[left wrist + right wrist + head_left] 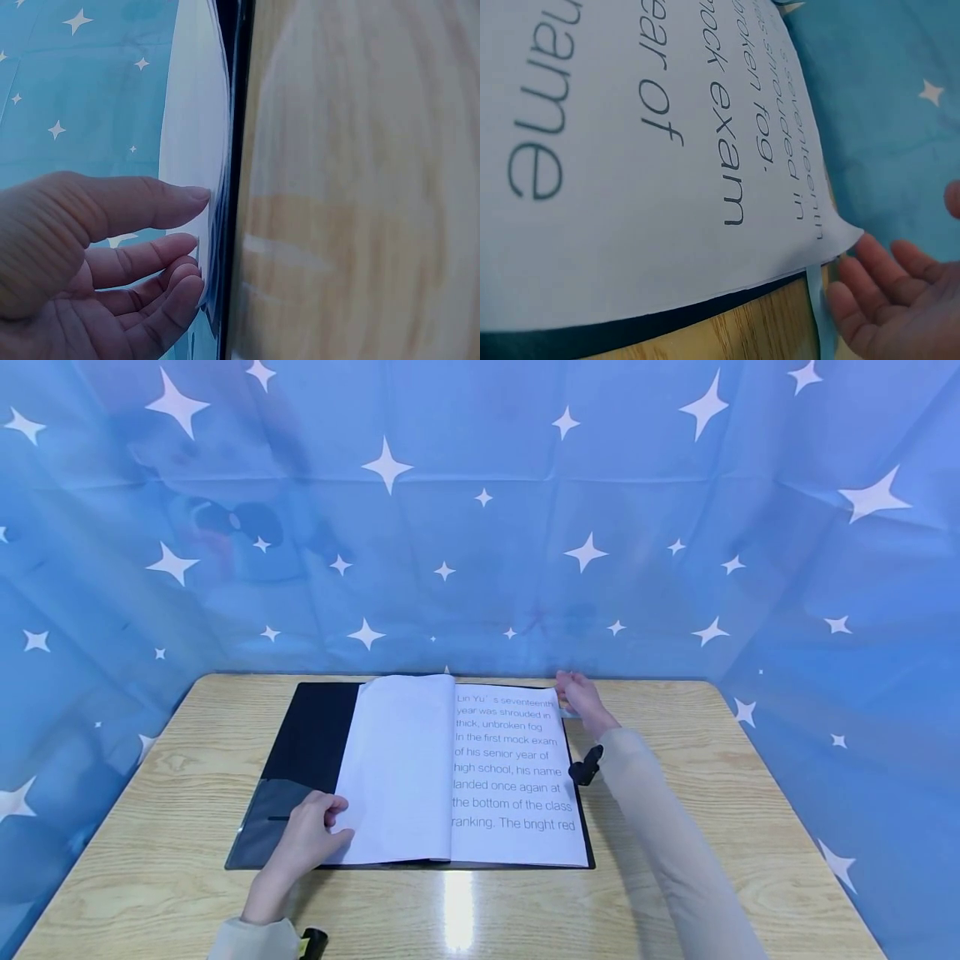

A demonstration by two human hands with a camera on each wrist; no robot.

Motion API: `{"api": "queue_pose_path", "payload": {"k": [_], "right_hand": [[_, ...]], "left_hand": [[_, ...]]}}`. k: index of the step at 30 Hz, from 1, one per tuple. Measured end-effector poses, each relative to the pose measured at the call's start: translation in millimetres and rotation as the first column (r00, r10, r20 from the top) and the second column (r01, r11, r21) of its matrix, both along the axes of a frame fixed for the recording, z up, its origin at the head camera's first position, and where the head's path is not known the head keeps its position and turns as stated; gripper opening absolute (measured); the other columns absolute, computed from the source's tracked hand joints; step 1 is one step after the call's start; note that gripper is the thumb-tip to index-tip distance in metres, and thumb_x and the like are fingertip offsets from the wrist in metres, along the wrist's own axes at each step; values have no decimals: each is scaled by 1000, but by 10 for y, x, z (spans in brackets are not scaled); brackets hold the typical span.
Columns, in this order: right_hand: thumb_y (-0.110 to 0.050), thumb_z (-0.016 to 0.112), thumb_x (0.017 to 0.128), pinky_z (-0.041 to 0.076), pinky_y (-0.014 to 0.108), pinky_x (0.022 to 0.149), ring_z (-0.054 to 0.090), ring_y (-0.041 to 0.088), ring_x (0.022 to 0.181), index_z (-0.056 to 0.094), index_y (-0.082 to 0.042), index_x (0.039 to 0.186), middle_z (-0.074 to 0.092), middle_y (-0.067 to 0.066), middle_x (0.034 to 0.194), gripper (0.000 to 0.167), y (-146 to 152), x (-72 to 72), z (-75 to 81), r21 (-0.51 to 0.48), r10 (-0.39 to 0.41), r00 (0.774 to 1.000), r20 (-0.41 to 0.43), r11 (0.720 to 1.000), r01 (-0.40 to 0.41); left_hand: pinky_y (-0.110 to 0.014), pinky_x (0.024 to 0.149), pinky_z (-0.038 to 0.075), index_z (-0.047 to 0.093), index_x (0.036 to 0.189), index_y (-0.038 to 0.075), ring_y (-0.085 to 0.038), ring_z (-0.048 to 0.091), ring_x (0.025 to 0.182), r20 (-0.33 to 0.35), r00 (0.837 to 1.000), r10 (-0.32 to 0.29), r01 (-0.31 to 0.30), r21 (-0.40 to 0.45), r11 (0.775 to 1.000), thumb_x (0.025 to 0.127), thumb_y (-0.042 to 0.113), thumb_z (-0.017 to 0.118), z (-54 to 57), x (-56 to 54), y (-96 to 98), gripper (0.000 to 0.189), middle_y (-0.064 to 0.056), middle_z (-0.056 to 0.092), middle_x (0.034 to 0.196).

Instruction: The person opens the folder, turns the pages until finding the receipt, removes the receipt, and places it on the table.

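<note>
A book of white sheets in a black cover point(315, 727) lies open on the table. Its left page point(397, 768) is blank; large printed English text fills the right page point(510, 847). At the left page's lower outer edge rests my left hand point(306, 835), thumb and fingers bent but apart, as the left wrist view shows. My right hand point(583, 697) is at the right page's top outer corner. In the right wrist view its fingertips point(864, 247) touch that slightly raised corner, with the thumb well away. A pale blue ribbon point(822, 319) hangs out beside this hand.
The wood-grain table point(675, 710) meets a blue curtain point(480, 568) with white stars behind and at both sides. A dark see-through pocket point(262, 818) lies on the cover's lower left. Bright glare point(458, 910) shows on the table's front part.
</note>
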State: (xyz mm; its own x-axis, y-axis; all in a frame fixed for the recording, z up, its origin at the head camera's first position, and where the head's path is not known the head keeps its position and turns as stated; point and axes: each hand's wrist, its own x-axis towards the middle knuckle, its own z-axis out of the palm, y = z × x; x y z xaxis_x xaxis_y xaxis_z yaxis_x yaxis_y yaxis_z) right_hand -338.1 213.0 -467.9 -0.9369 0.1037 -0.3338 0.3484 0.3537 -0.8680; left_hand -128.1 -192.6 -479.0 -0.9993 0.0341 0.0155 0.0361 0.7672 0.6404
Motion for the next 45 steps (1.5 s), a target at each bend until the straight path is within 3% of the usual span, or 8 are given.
{"api": "queue_pose_path", "payload": {"k": [2, 6, 9, 14, 24, 32, 38, 45], "right_hand": [[-48, 40, 96, 37, 43, 98, 43, 30, 122, 27, -9, 145, 44, 13, 135, 64, 58, -77, -126, 10, 7, 1000, -22, 1000, -7], [-38, 45, 97, 33, 46, 101, 44, 32, 120, 25, -8, 145, 43, 16, 134, 60, 83, -91, -129, -10, 26, 1000, -16, 1000, -26], [-30, 45, 97, 31, 46, 103, 41, 34, 123, 20, -6, 147, 39, 19, 138, 61, 24, 41, 62, -33, 42, 999, 5, 999, -42], [-31, 46, 96, 34, 45, 99, 43, 33, 118, 21, -7, 147, 41, 18, 134, 61, 31, 29, 66, -41, 50, 999, 6, 998, -49], [-23, 49, 95, 39, 36, 80, 46, 25, 87, 31, -4, 142, 47, 11, 93, 54, 50, 36, 68, -17, 56, 998, -38, 998, -57], [-15, 52, 93, 44, 36, 84, 56, 22, 93, 37, 0, 137, 51, 18, 123, 49, 69, 82, 94, -36, 94, 995, -39, 995, -95], [-13, 52, 92, 45, 28, 71, 56, 12, 76, 44, 4, 129, 57, 13, 108, 41, 51, 135, 131, -53, 132, 990, -49, 989, -135], [-13, 53, 92, 42, 32, 75, 54, 14, 82, 47, 4, 128, 58, 12, 107, 40, 11, 207, 153, -81, 209, 975, -70, 973, -214]], "left_hand": [[-29, 63, 40, 63, 93, -6, -18, 45, 72, 0, 1000, 0, 0, 0, 1000, 68, -3, 74, 2, 3, 1, 27, -6, 48, 79], [-29, 63, 40, 63, 93, -6, -18, 46, 72, -2, 1000, 0, 0, 0, 1000, 68, -3, 74, 2, 5, 3, 28, -6, 48, 79], [-30, 63, 40, 63, 93, -7, -18, 46, 72, -2, 1000, 1, -1, 0, 1000, 68, -4, 74, -1, 6, 4, 28, -6, 48, 79], [-30, 63, 40, 63, 93, -6, -18, 46, 72, -3, 1000, 4, -4, -8, 1000, 68, -3, 74, -9, 1, 4, 28, -6, 48, 79], [-30, 63, 40, 63, 93, -6, -18, 45, 72, -2, 1000, 2, -2, -10, 1000, 68, -2, 75, -20, -6, -1, 28, -5, 48, 78], [-30, 63, 40, 63, 93, -6, -18, 45, 72, -3, 1000, 2, -2, -11, 1000, 68, -2, 74, -17, -6, -2, 28, -5, 48, 78], [-31, 64, 40, 63, 94, -6, -18, 46, 72, 2, 1000, 0, 0, -12, 1000, 69, -2, 74, -12, -1, -1, 28, -6, 48, 79], [-31, 64, 40, 63, 94, -6, -18, 46, 73, 0, 1000, -1, 1, -11, 1000, 69, -2, 74, -5, 4, 1, 28, -6, 49, 80]]}}
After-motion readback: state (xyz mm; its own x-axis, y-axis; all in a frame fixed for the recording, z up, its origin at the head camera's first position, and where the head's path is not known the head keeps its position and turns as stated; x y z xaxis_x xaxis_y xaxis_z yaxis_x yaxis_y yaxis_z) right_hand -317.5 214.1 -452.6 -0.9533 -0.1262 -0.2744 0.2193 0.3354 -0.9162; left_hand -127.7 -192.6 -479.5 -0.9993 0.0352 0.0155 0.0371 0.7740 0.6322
